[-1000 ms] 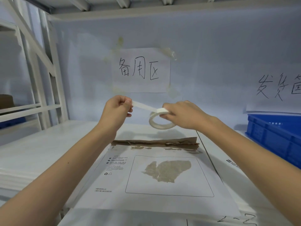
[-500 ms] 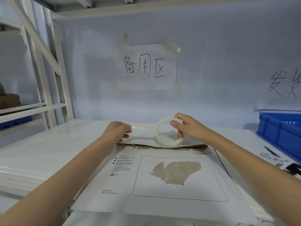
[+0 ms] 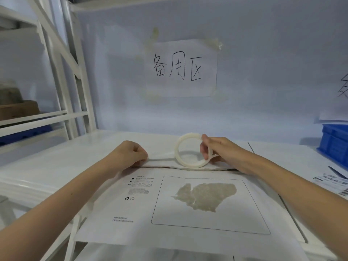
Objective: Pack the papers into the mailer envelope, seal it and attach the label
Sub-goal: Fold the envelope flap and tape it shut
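Observation:
A white mailer envelope lies flat on the shelf in front of me, with small print on its left and an outlined box holding a torn brown patch. At its far edge my right hand grips a white tape roll standing on edge. A strip of tape runs from the roll leftward along that edge. My left hand is curled and pinches the strip's free end down on the envelope's top left corner. No papers are visible.
A blue plastic crate stands at the right. Printed label sheets lie in front of it. White shelf uprights rise at the left. Handwritten paper signs are taped to the back wall.
Both hands came down from mid-air to the envelope's far edge, bringing the roll and the pulled strip. The brown open edge seen before is now covered by white.

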A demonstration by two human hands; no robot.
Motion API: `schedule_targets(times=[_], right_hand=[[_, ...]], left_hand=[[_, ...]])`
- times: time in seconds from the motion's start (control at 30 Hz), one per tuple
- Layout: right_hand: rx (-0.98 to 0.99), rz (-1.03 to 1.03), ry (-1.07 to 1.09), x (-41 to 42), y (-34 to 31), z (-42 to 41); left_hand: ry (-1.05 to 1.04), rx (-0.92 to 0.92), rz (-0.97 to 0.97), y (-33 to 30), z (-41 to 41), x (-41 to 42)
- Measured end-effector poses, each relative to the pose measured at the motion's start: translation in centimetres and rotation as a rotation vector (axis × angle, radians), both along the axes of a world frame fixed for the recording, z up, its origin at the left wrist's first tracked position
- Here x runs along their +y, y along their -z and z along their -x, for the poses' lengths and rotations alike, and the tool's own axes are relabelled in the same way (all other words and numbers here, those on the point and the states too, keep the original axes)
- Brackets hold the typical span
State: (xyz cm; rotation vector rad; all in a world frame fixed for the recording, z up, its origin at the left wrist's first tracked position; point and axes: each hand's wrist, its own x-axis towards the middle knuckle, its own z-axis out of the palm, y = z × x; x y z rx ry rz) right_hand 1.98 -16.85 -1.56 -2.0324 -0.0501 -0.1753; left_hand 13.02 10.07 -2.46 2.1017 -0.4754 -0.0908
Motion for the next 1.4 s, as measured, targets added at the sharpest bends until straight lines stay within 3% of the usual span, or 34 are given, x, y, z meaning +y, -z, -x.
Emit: schedule_targets(times=[0.13, 0.37, 0.67, 1.0, 1.4], right_hand=[[0.059, -0.013, -0.058, 0.3, 0.5, 0.1], [0.006, 0.234, -0.052, 2.0, -0.8, -0.4], [-0.101, 0.423, -0.018, 3.4, -0.6, -0.8], [-0.064, 0.506, -0.031, 3.8, -1.1, -1.2], [0.062, 0.585, -0.017, 4.7, -2.5, -1.1]], left_hand=[[-0.007, 0.024, 0.067, -0.2, -0.2, 1.0], [-0.001, -0.014, -0.024, 0.4, -0.9, 2.3], [-0.003, -0.190, -0.079, 1.7, -0.5, 2.9], [-0.033, -0.147, -0.042, 1.9, -0.9, 3.2], [-0.028, -0.163, -0.153, 1.5, -1.6, 3.7]])
